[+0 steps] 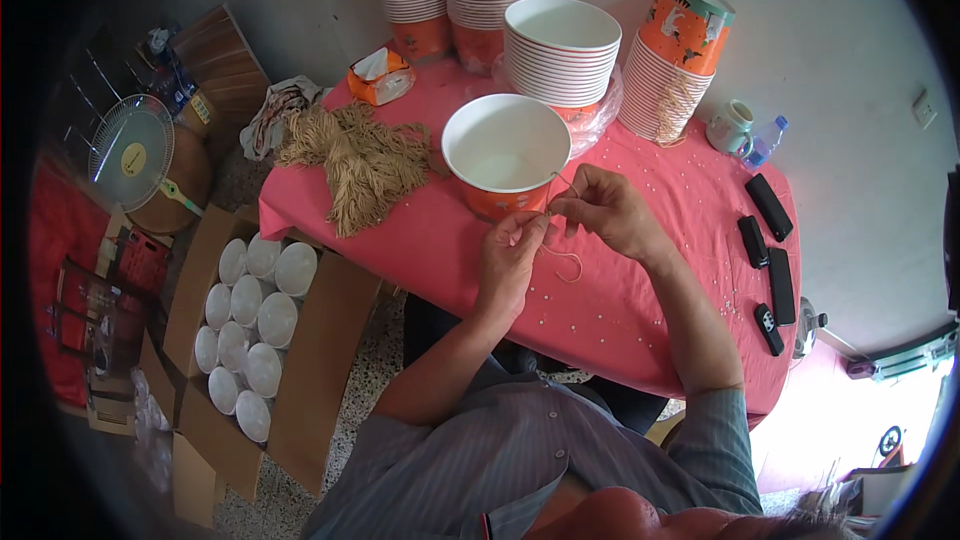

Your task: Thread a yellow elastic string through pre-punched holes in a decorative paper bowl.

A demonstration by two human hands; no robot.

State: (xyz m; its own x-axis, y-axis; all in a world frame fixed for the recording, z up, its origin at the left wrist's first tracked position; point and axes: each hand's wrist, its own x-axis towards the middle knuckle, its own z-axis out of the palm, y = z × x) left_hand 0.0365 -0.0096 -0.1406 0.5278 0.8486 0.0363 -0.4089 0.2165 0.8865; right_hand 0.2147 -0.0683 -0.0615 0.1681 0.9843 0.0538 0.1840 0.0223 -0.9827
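Pinching string (579, 262) between pressed fingers, left hand (508, 265) and right hand (612, 212) are at the bucket's (495, 204) 5 o'clock; a tan bundle (365, 175) lies at 9 o'clock.

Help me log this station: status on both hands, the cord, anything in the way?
Left hand, right hand: pinching thin cord. Cord: slack loop beside left hand. Obstructions: none seen at the hands; open orange-sided tub close beyond.

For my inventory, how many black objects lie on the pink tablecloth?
4, on the right: a long bar farthest back, then a shorter block, a second long bar, and a small remote nearest. Others may be hidden.
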